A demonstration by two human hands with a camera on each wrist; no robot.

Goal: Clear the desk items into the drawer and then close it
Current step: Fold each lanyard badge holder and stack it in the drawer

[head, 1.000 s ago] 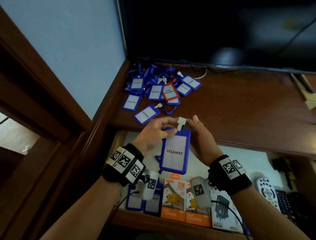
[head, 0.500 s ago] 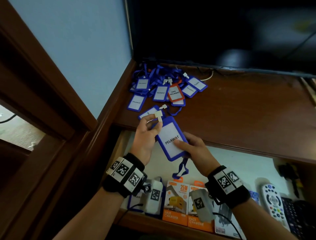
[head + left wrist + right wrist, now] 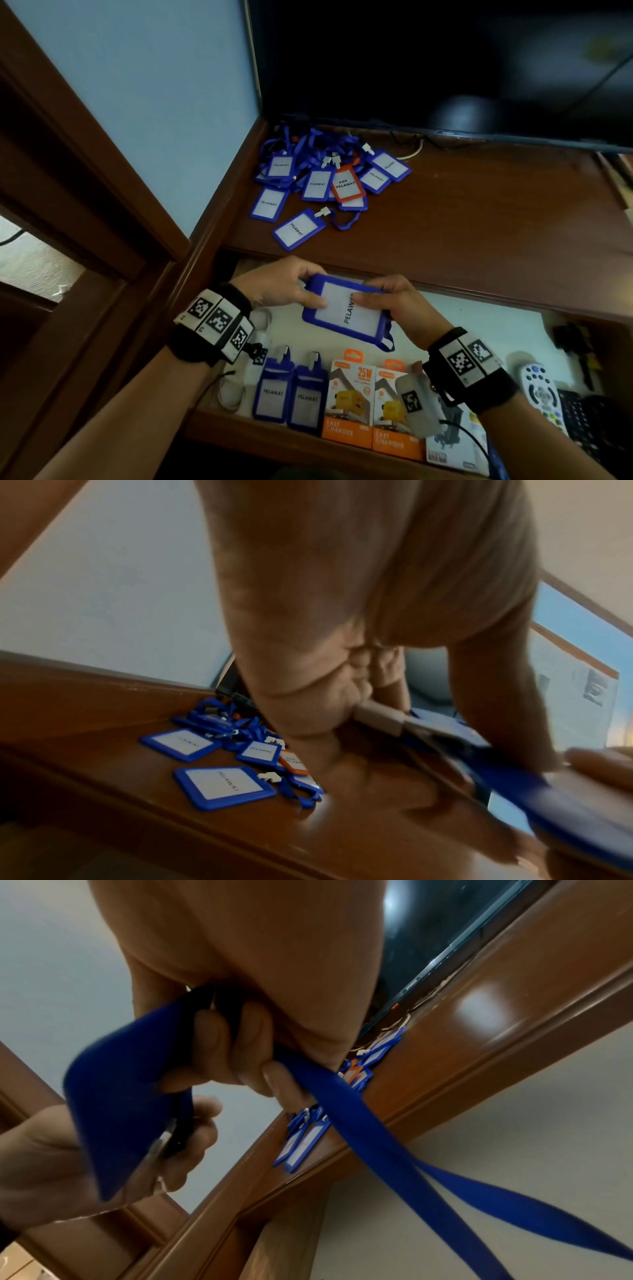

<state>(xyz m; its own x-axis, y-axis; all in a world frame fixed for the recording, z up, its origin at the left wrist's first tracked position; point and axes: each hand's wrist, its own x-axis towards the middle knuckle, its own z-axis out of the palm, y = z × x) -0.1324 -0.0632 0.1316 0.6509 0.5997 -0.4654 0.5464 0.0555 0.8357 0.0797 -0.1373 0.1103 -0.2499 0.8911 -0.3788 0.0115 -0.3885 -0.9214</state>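
Both hands hold one blue "PELAWAT" badge holder flat over the open drawer. My left hand pinches its clip end, and the white clip shows under the thumb. My right hand grips the other end with the thumb on top. Its blue lanyard hangs from the right fingers. A pile of blue badge holders with one orange holder lies at the desk's back left corner. Two blue holders lie in the drawer's front left.
Orange charger boxes, a white remote and a dark keyboard sit in the drawer. A dark monitor stands at the desk's back. A wall and a wooden frame close off the left. The desk is bare wood to the right.
The badge holder came down from over the desk edge to above the drawer and turned flat and sideways. My right hand shifted from its lower edge to gripping its end.
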